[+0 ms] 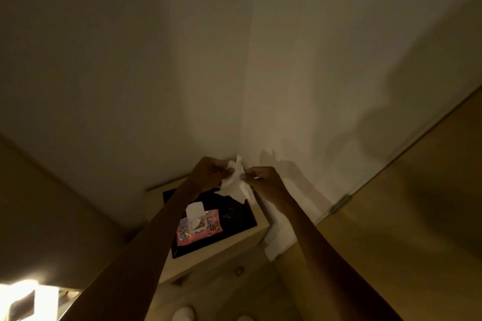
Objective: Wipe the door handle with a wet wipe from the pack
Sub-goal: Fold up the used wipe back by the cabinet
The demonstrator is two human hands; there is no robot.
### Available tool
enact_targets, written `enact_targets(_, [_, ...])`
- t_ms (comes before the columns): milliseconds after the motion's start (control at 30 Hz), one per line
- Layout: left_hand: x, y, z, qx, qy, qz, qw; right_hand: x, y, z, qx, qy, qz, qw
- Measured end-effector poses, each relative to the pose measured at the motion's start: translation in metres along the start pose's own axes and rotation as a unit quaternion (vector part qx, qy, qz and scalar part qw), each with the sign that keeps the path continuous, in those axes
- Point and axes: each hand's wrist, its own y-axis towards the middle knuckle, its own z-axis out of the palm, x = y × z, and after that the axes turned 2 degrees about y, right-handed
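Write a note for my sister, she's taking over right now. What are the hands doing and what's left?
Left hand: pinching one side of the crumpled white wet wipe.
Right hand: pinching the other side, so the wipe is held up between both hands.
The pink plastic wipe pack lies on a black tray on the light wooden cabinet, its white flip lid open.
Done: a wipe is out of the pack.
Left: wipe the door handle, which is not in view. Closing the lid might be sensible too.
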Motion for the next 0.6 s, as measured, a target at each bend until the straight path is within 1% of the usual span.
enact_targets(133, [0.002, 0.012, -0.01, -0.055, 0.059, 0.023, 0.996, -0.003, 0.017, -0.007, -0.014, -0.026, 0.009, 1.0])
enact_targets(200, [0.005, 0.018, -0.016, -0.053, 0.07, 0.021, 0.996, -0.005, 0.023, -0.013, -0.032, -0.048, 0.017, 0.998])
enact_targets(367, [0.009, 0.027, -0.018, -0.032, 0.063, 0.0, 0.998, -0.002, 0.034, -0.013, -0.034, -0.084, 0.025, 0.996])
enact_targets(467, [0.011, 0.032, -0.015, -0.038, 0.033, -0.033, 0.998, -0.002, 0.036, -0.01, -0.029, -0.078, 0.035, 0.996])
enact_targets(567, [0.016, 0.035, -0.015, -0.034, -0.044, -0.1, 0.993, -0.001, 0.037, -0.011, -0.016, -0.083, 0.034, 0.996])
enact_targets(600, [0.018, 0.035, -0.014, -0.037, -0.056, -0.104, 0.992, 0.0, 0.037, -0.012, -0.01, -0.083, 0.035, 0.996])
